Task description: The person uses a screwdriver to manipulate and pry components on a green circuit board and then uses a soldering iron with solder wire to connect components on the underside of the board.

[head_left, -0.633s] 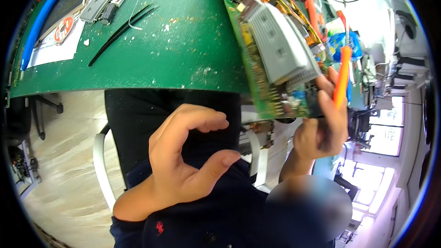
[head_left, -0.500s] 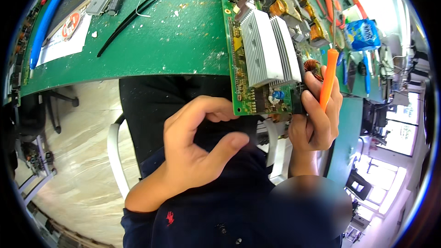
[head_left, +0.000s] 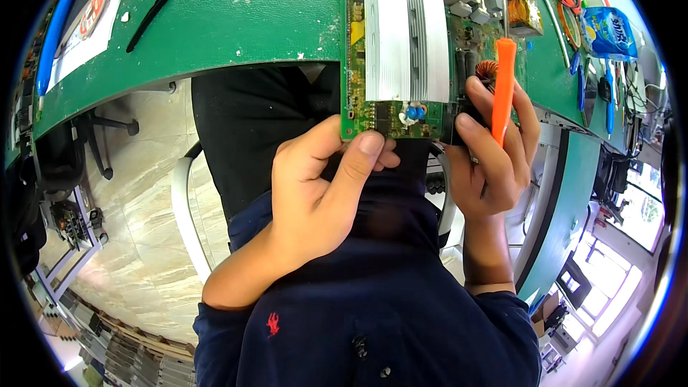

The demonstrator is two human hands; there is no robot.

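Observation:
A large green circuit board (head_left: 423, 130) juts over the near bench edge toward me. It carries silvery finned heat sinks (head_left: 387, 43), small blue components (head_left: 414, 112) and a copper-wound ring coil (head_left: 487, 70). My left hand (head_left: 308, 193) pinches the board's near left corner, thumb on top and fingers underneath. At the near right side my right hand (head_left: 494, 172) grips the board's edge. Between its fingers is also a screwdriver (head_left: 504, 86) with an orange handle, its shaft pointing away from me over the board.
The green bench top (head_left: 272, 21) stretches left and beyond. On it lie a blue pen-like tool (head_left: 61, 25), a black cable tie (head_left: 161, 11) and white paper (head_left: 89, 32). At right are a blue packet (head_left: 608, 32) and several hand tools. A chair armrest (head_left: 188, 215) curves beside me.
My left hand has come up and closed its thumb onto the board's corner. The board has shifted slightly; my right hand still holds it with the screwdriver.

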